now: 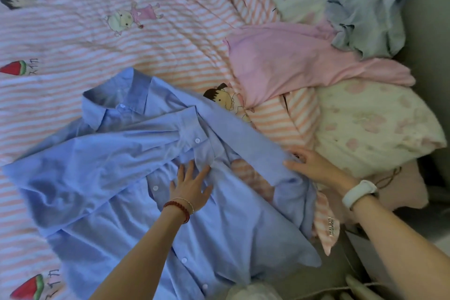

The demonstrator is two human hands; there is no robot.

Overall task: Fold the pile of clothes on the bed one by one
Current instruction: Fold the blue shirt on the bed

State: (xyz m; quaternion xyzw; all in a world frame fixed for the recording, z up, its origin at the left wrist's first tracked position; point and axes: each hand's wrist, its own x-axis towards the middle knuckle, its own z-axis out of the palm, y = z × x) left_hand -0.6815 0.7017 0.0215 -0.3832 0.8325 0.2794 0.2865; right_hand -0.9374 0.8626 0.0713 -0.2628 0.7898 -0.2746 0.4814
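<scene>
Left fingers: my left hand [191,187] lies flat, fingers [188,169] spread and straight, pressing on the front of the blue shirt [117,178] just beside its button placket [155,187]. Nothing is gripped; it only pins the cloth.
Right fingers: my right hand [308,166] is at the shirt's right edge, where the sleeve [243,134] ends. The fingertips [291,153] curl onto the cuff end; I judge it a light pinch, though blur hides part of it.
Step in hand: I take it I am folding this sleeve in across the shirt's body.
Doing it well: keep my left palm firm near the placket so the body does not drag, carry the cuff over flat, then smooth the bunched cloth near the collar [114,95].
Shirt: face up on the striped sheet [73,39], collar away from me, hem toward me, under both my hands.
Beyond the shirt: the pink garment [287,61] lies up and right of the shirt, well apart from my fingers, with a grey-blue garment [365,19] resting on its far end.
Further right of the shirt: a floral pillow [379,124], just beyond my right hand.
</scene>
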